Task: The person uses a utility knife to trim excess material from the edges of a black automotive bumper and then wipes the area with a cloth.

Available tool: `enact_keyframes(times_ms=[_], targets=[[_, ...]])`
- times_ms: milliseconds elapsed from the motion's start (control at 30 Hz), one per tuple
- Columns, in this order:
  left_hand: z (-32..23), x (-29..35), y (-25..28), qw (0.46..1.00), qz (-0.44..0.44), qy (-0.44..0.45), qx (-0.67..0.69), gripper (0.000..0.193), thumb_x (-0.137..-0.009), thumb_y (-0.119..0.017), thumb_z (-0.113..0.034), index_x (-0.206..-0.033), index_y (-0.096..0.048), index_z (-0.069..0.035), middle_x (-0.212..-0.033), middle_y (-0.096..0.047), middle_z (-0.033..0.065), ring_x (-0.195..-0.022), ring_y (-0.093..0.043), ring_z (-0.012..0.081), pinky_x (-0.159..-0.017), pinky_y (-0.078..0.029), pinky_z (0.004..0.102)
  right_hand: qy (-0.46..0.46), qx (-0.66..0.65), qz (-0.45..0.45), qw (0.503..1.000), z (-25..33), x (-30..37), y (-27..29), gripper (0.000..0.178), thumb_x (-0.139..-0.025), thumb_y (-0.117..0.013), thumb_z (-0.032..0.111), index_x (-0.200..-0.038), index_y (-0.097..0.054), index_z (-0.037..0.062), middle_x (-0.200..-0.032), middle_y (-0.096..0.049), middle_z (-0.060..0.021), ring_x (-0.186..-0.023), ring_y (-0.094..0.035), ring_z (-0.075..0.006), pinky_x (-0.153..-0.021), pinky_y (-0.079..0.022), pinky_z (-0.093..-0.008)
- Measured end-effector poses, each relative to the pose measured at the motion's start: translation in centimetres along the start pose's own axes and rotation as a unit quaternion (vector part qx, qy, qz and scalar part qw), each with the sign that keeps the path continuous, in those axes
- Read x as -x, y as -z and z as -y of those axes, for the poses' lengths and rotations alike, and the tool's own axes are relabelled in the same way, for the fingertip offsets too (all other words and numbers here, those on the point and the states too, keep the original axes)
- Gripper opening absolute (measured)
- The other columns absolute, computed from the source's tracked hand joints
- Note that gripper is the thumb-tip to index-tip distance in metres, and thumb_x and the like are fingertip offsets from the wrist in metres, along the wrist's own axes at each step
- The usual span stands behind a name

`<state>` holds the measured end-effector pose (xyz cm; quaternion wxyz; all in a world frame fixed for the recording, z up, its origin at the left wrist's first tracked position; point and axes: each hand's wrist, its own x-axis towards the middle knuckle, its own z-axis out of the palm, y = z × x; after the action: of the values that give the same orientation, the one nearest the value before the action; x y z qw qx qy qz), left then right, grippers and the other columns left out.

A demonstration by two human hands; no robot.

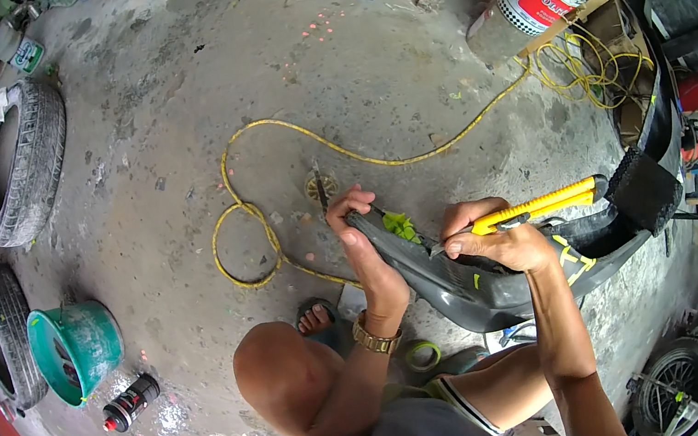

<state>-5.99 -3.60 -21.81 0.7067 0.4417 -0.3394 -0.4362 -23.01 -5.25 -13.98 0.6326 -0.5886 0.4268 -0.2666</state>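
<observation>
Fingers of the right hand clamp a yellow cutter over the black panel, whose left end the left hand grips. Beyond the panel stands a tin, its red label bearing white lettering.

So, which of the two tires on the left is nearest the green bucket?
In the picture, the lower tire, right beside the green bucket; the upper tire is clearly farther from it.
</observation>
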Motion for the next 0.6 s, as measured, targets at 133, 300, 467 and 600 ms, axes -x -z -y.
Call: enact_keyframes(times_ms=[133, 300, 467, 600], targets=[[0.2, 0.0, 0.4, 1.000, 0.003, 0.010, -0.002, 0.059, -0.106, -0.022, -0.060, -0.109, -0.045, -0.006, -0.116, -0.051, 0.0120, -0.125, -0.044, 0.0280, -0.115, -0.025, 0.0465, -0.041, -0.034, 0.005, 0.999, -0.3, -0.5, -0.3, 0.013, -0.093, -0.072, 0.012, -0.088, -0.068, 0.0000, -0.079, -0.065, -0.0031, -0.075, -0.060, -0.0110, -0.069, -0.048, -0.0272], [-0.1, 0.0, 0.2, 1.000, 0.007, 0.004, -0.001, 0.060, -0.106, -0.021, -0.061, -0.109, -0.045, -0.006, -0.116, -0.051, 0.0122, -0.125, -0.044, 0.0283, -0.115, -0.025, 0.0466, -0.071, -0.195, -0.054, 0.977, -2.0, 0.3, -1.3, 0.017, -0.089, -0.075, 0.014, -0.085, -0.063, 0.0032, -0.076, -0.062, -0.0051, -0.072, -0.059, -0.0146, -0.066, -0.047, -0.0288], [-0.1, -0.1, 0.2, 1.000, 0.020, -0.002, -0.006, 0.061, -0.106, -0.020, -0.061, -0.109, -0.045, -0.005, -0.116, -0.052, 0.0126, -0.125, -0.044, 0.0284, -0.114, -0.026, 0.0466, -0.020, -0.366, -0.094, 0.925, -2.7, 0.9, -2.5, 0.016, -0.092, -0.073, 0.014, -0.089, -0.061, 0.0035, -0.078, -0.061, -0.0053, -0.073, -0.059, -0.0153, -0.071, -0.048, -0.0304], [-0.2, -0.1, 0.1, 1.000, 0.020, -0.008, 0.007, 0.061, -0.106, -0.020, -0.061, -0.109, -0.045, -0.005, -0.116, -0.052, 0.0127, -0.125, -0.044, 0.0284, -0.114, -0.026, 0.0462, 0.007, -0.198, -0.166, 0.966, -1.9, 1.9, -3.3, 0.017, -0.095, -0.070, 0.015, -0.089, -0.060, 0.0020, -0.080, -0.063, -0.0074, -0.076, -0.060, -0.0160, -0.074, -0.049, -0.0313]])
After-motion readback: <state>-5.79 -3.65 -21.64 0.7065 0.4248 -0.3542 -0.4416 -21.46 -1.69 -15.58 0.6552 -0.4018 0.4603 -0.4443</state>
